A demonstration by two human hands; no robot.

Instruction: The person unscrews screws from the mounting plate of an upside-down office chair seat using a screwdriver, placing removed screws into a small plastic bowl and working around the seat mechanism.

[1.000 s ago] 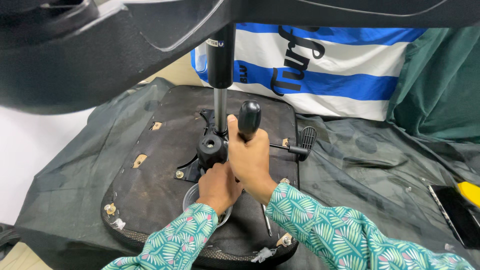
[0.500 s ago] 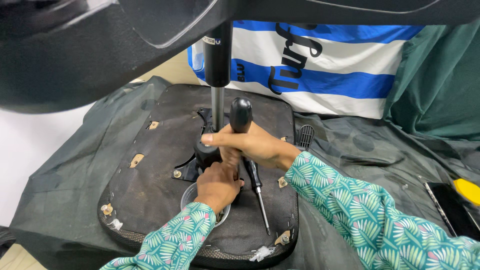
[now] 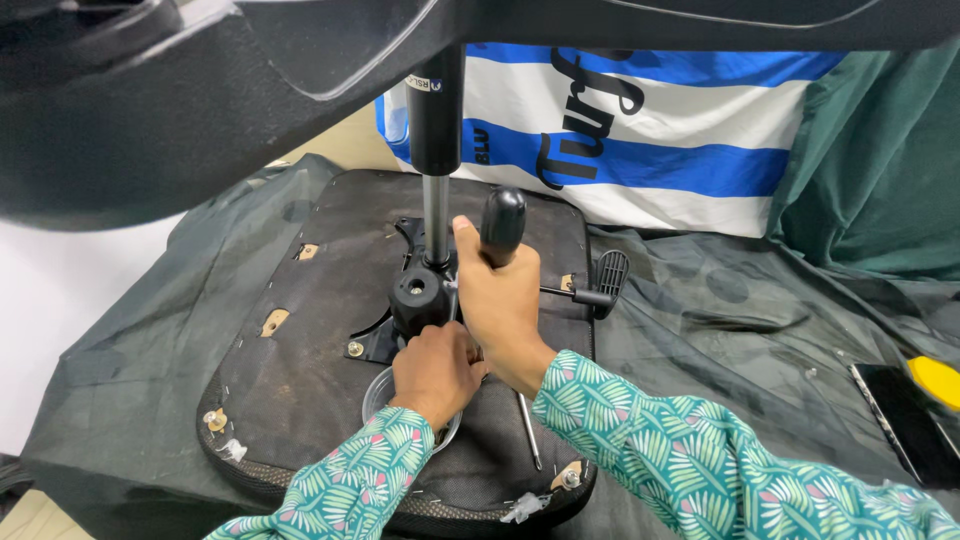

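An upturned office chair seat (image 3: pixel 310 350) lies on a dark cloth, its black mechanism plate and hub (image 3: pixel 418 296) in the middle with the gas cylinder (image 3: pixel 436 150) rising from it. My right hand (image 3: pixel 505 300) is shut on the black handle of a screwdriver (image 3: pixel 502 225), held upright beside the hub. Lower down, my left hand (image 3: pixel 435 370) rests at the base of the mechanism with its fingers curled near the screwdriver tip; what it pinches is hidden. A clear plastic cup (image 3: pixel 378 395) sits under that hand.
A second thin screwdriver shaft (image 3: pixel 528 432) lies on the seat near my right forearm. The chair's lever paddle (image 3: pixel 608 275) sticks out to the right. A striped blue and white sack (image 3: pixel 640 140) stands behind. A dark phone-like slab (image 3: pixel 900 420) and a yellow object (image 3: pixel 938 380) lie at far right.
My right hand has swung the screwdriver handle back upright over the mechanism, after lying across it half a second ago. The left hand stays at the mechanism's base.
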